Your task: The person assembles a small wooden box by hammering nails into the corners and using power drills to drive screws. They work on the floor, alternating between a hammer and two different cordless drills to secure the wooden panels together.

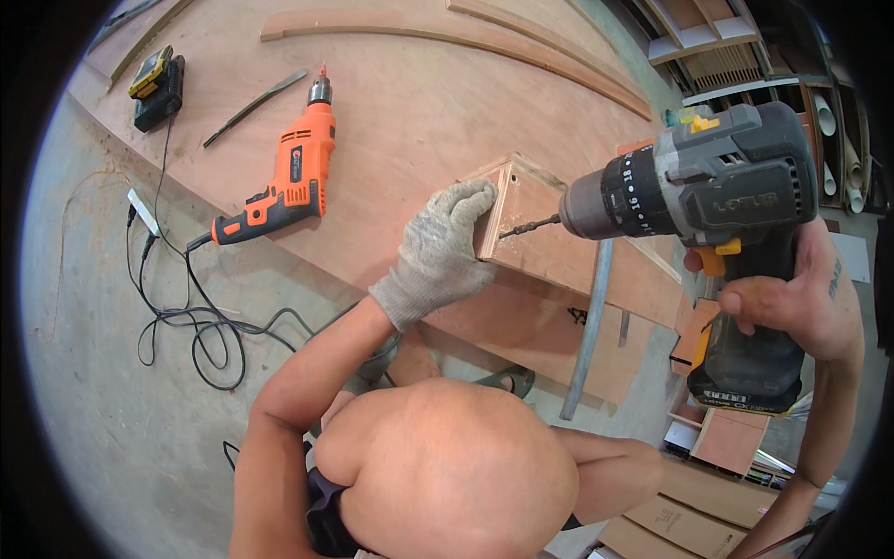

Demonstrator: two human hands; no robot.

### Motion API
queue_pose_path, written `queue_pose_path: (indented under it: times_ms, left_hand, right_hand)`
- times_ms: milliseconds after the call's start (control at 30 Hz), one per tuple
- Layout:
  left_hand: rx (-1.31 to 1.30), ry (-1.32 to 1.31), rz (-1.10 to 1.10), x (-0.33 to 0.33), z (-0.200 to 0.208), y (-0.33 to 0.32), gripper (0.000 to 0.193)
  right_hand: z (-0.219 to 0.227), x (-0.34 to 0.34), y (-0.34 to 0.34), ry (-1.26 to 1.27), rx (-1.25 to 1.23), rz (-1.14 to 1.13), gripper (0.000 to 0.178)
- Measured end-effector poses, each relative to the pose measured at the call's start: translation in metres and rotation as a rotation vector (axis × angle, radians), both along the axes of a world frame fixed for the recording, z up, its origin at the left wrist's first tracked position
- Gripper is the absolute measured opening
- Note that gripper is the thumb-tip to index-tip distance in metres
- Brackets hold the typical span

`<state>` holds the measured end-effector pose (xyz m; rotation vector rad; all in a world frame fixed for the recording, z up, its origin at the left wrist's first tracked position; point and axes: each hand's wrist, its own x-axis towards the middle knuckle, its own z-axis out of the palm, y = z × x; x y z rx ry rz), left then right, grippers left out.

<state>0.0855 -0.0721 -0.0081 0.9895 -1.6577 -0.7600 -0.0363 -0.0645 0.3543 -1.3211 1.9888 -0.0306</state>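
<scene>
My left hand (445, 244) wears a pale knitted work glove, and its fingers are closed over the near left end of a wooden box (551, 267). That box is made of plywood boards and lies on a large plywood worktop (391, 121). In my bare right hand (803, 296) is a black and grey cordless drill (731, 177), gripped by its handle with a finger near the yellow trigger. Its long twist bit (533, 226) points left, with the tip at the box's end edge, close to my gloved fingers. A small dark hole shows near the box's upper corner.
An orange corded drill (304, 166), a thin metal tool (256, 107) and a battery charger (160, 98) lie on the left. Cables (219, 326) loop over the floor. Wooden strips (456, 39) lie far back. A grey metal bar (589, 335) leans against the box.
</scene>
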Motion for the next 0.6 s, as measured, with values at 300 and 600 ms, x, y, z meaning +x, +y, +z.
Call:
queue_pose_path:
  times_ms: [300,600]
  left_hand:
    - [-0.014,-0.009,-0.002,0.000,-0.001,0.000,0.070]
    - [0.022,-0.037,-0.015,0.000,0.001,-0.001,0.073]
  right_hand:
    - [-0.008,-0.016,0.013,-0.023,-0.075,0.092,0.055]
    - [-0.005,-0.005,0.011,0.065,-0.035,0.057,0.051]
